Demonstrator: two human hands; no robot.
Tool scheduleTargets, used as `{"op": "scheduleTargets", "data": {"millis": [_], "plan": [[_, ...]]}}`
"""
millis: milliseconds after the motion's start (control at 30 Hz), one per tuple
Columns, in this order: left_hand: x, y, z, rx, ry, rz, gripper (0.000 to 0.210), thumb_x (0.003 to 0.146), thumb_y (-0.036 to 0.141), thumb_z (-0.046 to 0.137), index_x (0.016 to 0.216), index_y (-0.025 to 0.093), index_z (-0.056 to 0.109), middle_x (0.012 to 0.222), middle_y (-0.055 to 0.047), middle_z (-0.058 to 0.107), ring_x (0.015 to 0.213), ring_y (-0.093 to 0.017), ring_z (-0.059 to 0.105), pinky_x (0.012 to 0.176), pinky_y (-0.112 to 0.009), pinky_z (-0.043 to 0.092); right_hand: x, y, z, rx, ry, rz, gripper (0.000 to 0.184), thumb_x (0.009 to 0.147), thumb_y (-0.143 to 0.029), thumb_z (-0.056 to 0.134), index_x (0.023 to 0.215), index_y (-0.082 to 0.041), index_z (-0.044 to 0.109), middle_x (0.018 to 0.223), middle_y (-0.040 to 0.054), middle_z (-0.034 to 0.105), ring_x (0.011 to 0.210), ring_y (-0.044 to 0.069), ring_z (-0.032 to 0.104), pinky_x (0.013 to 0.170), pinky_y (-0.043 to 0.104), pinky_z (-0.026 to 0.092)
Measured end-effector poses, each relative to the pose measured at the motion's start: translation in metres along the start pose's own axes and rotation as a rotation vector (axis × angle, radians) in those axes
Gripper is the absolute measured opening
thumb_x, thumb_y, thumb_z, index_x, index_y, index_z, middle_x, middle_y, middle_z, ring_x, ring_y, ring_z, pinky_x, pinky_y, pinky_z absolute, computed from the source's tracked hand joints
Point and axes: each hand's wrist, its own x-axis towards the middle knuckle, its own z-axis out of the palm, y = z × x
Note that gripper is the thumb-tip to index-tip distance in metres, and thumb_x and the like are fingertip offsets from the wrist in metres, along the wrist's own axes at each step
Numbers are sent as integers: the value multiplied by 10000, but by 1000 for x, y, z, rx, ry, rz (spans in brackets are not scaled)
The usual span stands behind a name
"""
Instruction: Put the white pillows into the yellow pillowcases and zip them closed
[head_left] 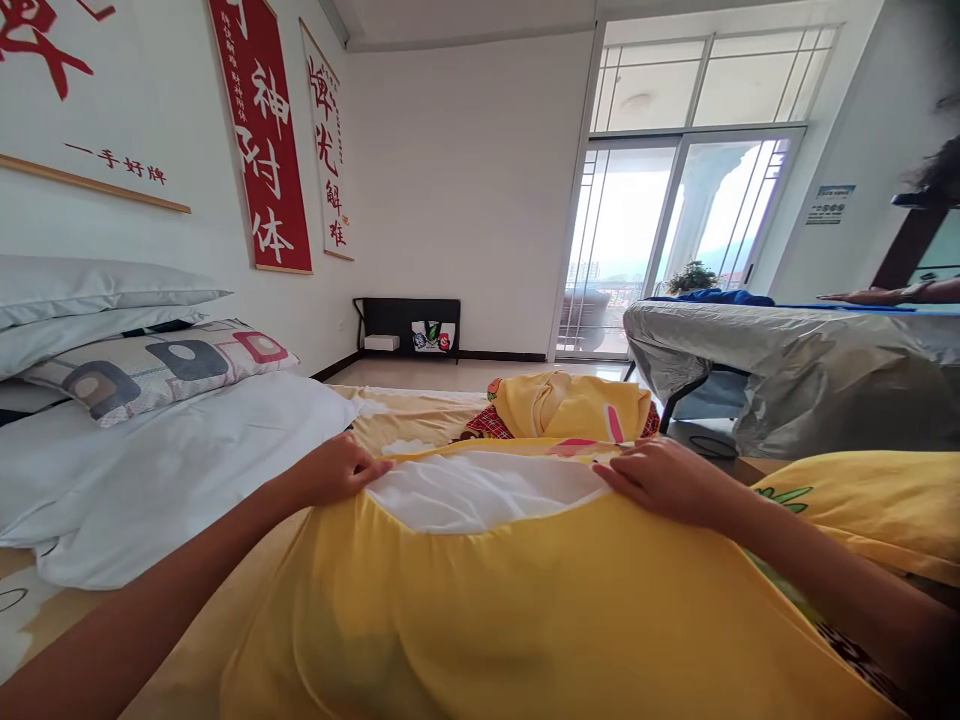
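Left hand (pixel 341 468) and right hand (pixel 667 482) pinch opposite sides of the yellow cover (pixel 510 610) at its opening, white cloth (pixel 487 490) inside it, yellow bundle (pixel 566 402) beyond it.

I'm reading 一手好牌 in red on the wide scroll (pixel 120 110), under a big character the view is cutting off. The red scroll (pixel 262 140) is showing 神附体 in white — its top is running out of view. The narrow scroll (pixel 328 145) is ending in 解难 — the notice (pixel 830 204) is staying too small to read.
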Motion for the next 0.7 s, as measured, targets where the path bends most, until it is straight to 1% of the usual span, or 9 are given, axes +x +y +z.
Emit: {"op": "scheduleTargets", "data": {"millis": [100, 133, 167, 300, 400, 467, 567, 633, 700], "plan": [[14, 9, -37, 12, 285, -86, 528, 917, 456, 346, 461, 195, 389, 417, 18, 369, 565, -143, 398, 623, -256, 343, 6, 9, -33, -82, 201, 9, 565, 999, -367, 231, 648, -194, 639, 655, 57, 679, 642, 186, 624, 646, 315, 332], [16, 10, -45, 15, 369, -119, 521, 915, 452, 339, 462, 199, 383, 419, 13, 379, 569, -148, 411, 620, -258, 347, 7, 10, -38, -125, 263, -3, 569, 1000, -357, 235, 622, -194, 627, 632, 51, 672, 622, 181, 618, 645, 316, 327], [15, 11, -50, 17, 415, -142, 516, 911, 452, 338, 460, 203, 372, 418, 9, 386, 574, -153, 422, 620, -260, 351, 7, 10, -41, -177, 315, -25, 574, 999, -347, 242, 588, -194, 612, 603, 47, 664, 594, 176, 607, 641, 318, 321], [2, 4, -58, -54, 372, -139, 537, 884, 508, 353, 437, 209, 351, 429, 1, 444, 615, -162, 474, 622, -250, 375, 6, 8, -36, -338, 509, -100, 544, 980, -293, 290, 520, -191, 563, 528, 22, 628, 484, 144, 539, 600, 309, 294], [-7, -2, -59, -153, 456, -246, 557, 885, 549, 318, 457, 204, 409, 494, 1, 505, 610, -151, 490, 608, -252, 375, 8, 5, -26, -371, 624, -61, 508, 965, -261, 327, 515, -186, 550, 513, 13, 610, 465, 125, 514, 595, 297, 292], [-10, -4, -56, -161, 451, -291, 566, 886, 568, 303, 471, 203, 423, 501, 5, 497, 595, -148, 480, 613, -259, 373, 11, 3, -19, -392, 601, -100, 497, 955, -262, 349, 512, -182, 559, 498, 16, 601, 455, 126, 505, 586, 297, 283], [-11, -5, -47, -113, 287, -247, 599, 888, 590, 272, 434, 208, 350, 441, 7, 420, 603, -158, 467, 668, -270, 384, 15, 2, -15, -385, 562, -170, 471, 944, -240, 360, 530, -177, 575, 504, 15, 604, 451, 123, 503, 578, 296, 276], [-11, -8, -40, -79, 199, -215, 610, 894, 589, 260, 422, 208, 328, 419, 8, 379, 598, -159, 452, 686, -274, 382, 19, 2, -17, -362, 597, -158, 465, 947, -237, 358, 537, -174, 569, 513, 14, 603, 458, 118, 507, 586, 293, 282], [-11, -13, -36, -73, 203, -189, 596, 904, 562, 259, 433, 205, 341, 429, 12, 376, 572, -149, 424, 658, -269, 369, 24, 1, -18, -357, 608, -109, 464, 951, -248, 353, 556, -168, 582, 532, 27, 612, 477, 125, 524, 592, 294, 290]]}}
